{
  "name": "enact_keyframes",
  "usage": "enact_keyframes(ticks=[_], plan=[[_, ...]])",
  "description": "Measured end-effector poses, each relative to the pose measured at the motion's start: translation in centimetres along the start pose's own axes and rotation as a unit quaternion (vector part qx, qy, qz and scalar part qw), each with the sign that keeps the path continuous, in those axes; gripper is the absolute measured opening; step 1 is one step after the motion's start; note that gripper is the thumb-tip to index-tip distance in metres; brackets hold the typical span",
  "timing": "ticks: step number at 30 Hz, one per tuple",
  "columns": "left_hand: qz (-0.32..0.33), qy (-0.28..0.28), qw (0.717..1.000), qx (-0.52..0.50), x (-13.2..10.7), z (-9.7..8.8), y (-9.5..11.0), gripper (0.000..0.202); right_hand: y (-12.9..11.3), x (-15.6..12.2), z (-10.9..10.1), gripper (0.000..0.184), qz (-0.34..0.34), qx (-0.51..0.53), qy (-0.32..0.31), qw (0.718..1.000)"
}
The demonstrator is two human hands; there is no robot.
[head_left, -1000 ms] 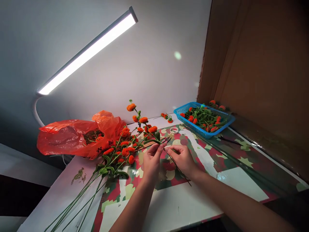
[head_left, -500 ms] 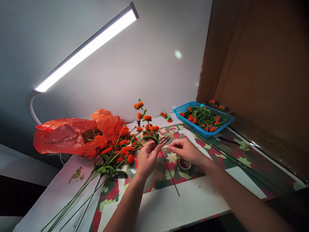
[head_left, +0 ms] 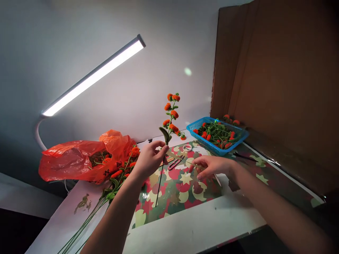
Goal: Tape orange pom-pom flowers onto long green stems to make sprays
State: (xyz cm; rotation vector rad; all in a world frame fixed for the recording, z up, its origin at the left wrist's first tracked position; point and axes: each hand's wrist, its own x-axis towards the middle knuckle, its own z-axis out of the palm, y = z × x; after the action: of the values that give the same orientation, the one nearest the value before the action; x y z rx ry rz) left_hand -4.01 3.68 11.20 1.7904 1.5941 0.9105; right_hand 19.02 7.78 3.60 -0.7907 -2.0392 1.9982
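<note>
At your left, the red bag (head_left: pixel 66 160) holds orange blooms (head_left: pixel 107 159). Your left hand (head_left: pixel 149 158) pinches a flower spray (head_left: pixel 174 114) nearly upright above the table (head_left: pixel 190 233); your right hand (head_left: pixel 212 166), half curled, grips a pale strip (head_left: pixel 174 155). Behind, the blue basket (head_left: pixel 221 152) contains orange flowers (head_left: pixel 204 135) and greenery (head_left: pixel 221 128).

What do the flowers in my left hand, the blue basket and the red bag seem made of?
Flowers: probably chenille or yarn, matte; the blooms look fuzzy and ridged.
Blue basket: likely moulded plastic, smooth with a slight sheen, given its regular perforations.
Red bag: apparently thin plastic film, glossy, judging by its crinkles, highlights and see-through side.
</note>
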Motion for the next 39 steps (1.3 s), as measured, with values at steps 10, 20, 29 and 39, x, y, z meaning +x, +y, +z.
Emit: enact_keyframes(ticks=[10, 20, 29, 39], plan=[[0.020, 0.031, 0.999, 0.032, 0.4, -1.5, -0.8, 0.023, 4.3, -1.2, 1.7, 0.042, -0.042, -0.223, 0.221, 0.949], [0.053, 0.052, 0.993, -0.086, -0.2, -2.6, -3.2, 0.026, 2.8, -6.3, 0.6, 0.039, 0.039, 0.156, 0.066, 0.985], [0.102, 0.074, 0.978, -0.165, 0.0, -1.2, -4.6, 0.023, 9.3, -4.4, 6.9, 0.037, -0.035, 0.517, 0.020, 0.855], [0.095, 0.090, 0.985, -0.112, 1.9, 0.3, -5.7, 0.020, 8.2, -2.9, 12.8, 0.012, -0.232, 0.604, 0.263, 0.715]])
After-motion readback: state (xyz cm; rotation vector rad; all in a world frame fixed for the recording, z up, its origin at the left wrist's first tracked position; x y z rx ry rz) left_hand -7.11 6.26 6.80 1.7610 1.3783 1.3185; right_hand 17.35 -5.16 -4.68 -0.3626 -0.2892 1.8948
